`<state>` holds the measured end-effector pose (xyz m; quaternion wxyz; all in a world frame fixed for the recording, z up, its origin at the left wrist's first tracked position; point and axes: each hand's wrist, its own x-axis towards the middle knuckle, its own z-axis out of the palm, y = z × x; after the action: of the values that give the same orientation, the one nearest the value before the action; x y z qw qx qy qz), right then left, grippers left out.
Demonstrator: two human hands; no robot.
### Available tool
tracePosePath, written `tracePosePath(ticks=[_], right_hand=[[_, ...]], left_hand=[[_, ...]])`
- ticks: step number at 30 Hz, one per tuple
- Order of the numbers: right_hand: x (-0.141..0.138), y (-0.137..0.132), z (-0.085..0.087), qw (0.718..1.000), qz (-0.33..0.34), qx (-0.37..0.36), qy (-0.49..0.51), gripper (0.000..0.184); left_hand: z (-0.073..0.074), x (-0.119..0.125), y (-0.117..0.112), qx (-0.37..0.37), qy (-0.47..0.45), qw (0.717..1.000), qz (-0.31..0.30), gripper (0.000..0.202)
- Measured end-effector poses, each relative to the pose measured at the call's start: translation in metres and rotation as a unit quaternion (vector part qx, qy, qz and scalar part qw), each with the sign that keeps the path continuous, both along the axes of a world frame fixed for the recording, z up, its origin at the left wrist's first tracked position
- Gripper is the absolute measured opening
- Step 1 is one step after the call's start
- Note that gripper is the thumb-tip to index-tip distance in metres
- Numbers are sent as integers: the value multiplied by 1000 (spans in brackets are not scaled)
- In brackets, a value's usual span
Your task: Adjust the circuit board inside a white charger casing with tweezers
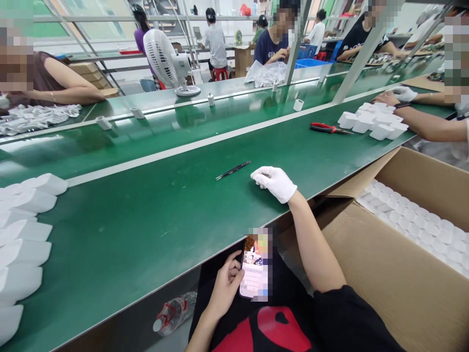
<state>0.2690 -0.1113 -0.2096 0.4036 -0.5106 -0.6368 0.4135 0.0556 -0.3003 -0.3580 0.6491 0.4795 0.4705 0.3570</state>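
Note:
My left hand (226, 283) is bare and holds a phone (252, 271) below the edge of the green belt (154, 215), fingers wrapped round its left side. My right hand (275, 182) wears a white glove and rests on the belt near its front edge, fingers curled loosely downward with nothing visible in them. Black tweezers (233, 170) lie on the belt just left of that hand, not touching it.
White plastic shells are stacked at the left (25, 230) and far right (373, 123). Red-handled cutters (328, 128) lie near a co-worker's arm (421, 122). An open cardboard box (403, 264) of white parts stands at my right. A bottle (174, 312) lies under the belt. A fan (166, 63) stands behind.

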Motion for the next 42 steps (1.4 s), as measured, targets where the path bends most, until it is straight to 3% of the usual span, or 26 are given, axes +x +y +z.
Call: tracePosePath(ticks=[7,12,14,17,20,24,28,31,35,38,42], right_hand=[[0,1,-2,1000,4,8,-10,21],[0,0,-1,1000,3,7,-12,22],[1,0,-1,1000,3,4,-15,22],[1,0,0,1000,4,-1,-21,23],[0,0,0,1000,4,0,-23,24],[0,0,0,1000,3,-1,-19,23],[0,0,-1,1000,6,4,-18,24],[0,0,-2,1000,7,4,-17,24],[0,0,-1,1000,6,1,-14,23],[0,0,-1,1000,4,-1,-13,23],[0,0,-1,1000,6,1,-14,23]], left_hand=[[2,1,-4,8,32,999,10,55],[6,-14,-5,3,-81,993,-89,67],[7,-13,-6,7,-74,994,-86,64],[13,0,-10,30,40,998,-33,66],[22,20,-14,61,179,982,-2,86],[25,32,-16,69,252,965,15,92],[12,23,-16,85,171,981,31,76],[2,16,-15,36,65,997,30,58],[-2,13,-15,-7,21,999,42,51],[-3,8,-15,-11,-8,1000,27,54],[-4,-5,-15,-9,-91,994,-53,69]])
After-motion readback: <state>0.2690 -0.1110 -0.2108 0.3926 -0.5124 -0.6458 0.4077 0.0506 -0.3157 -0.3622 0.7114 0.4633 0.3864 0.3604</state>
